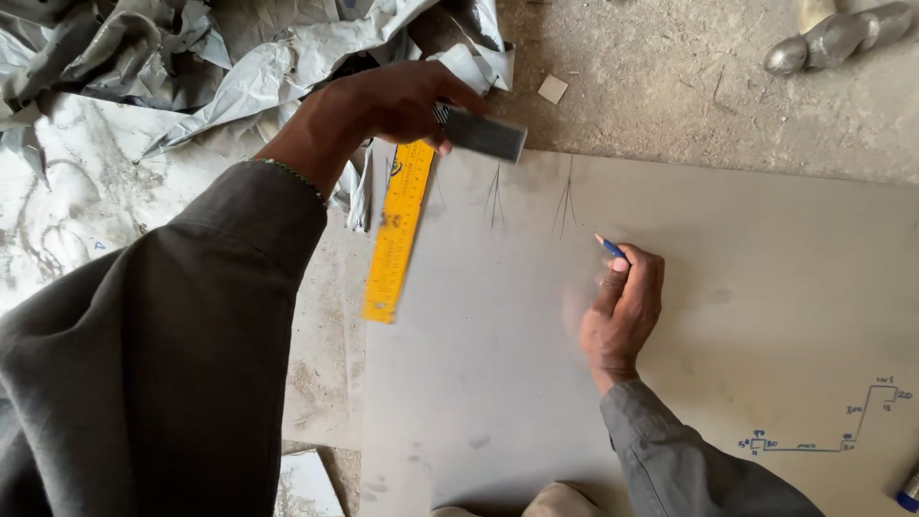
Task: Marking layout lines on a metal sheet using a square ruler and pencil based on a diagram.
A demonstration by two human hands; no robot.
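Note:
My left hand grips a tape measure with a dark grey case at the far left corner of a grey sheet. Its yellow tape runs back toward me along the sheet's left edge. My right hand rests on the sheet and holds a blue pen, tip pointing away from me. Thin pencil strokes mark the sheet just beyond the pen.
Crumpled grey plastic sheeting lies at the upper left. A metal tool sits on the concrete floor at top right. A blue sketch is drawn near the sheet's right side. A small white square lies on the floor.

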